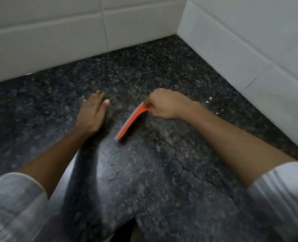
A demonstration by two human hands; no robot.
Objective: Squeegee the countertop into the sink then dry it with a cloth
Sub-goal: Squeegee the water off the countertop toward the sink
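Note:
An orange squeegee [130, 122] with a grey rubber edge rests its blade on the dark speckled granite countertop [144, 70]. My right hand [165, 103] is shut on its handle at the upper end, and the blade runs down and to the left from it. My left hand [92, 114] lies flat on the countertop with fingers spread, a short way left of the squeegee and not touching it. Small water glints show on the stone right of my right hand. No sink and no cloth are in view.
White tiled walls [75, 32] close the countertop at the back and on the right [249, 46], meeting in a corner at the upper right. White rolled sleeves cover both my upper forearms at the bottom corners.

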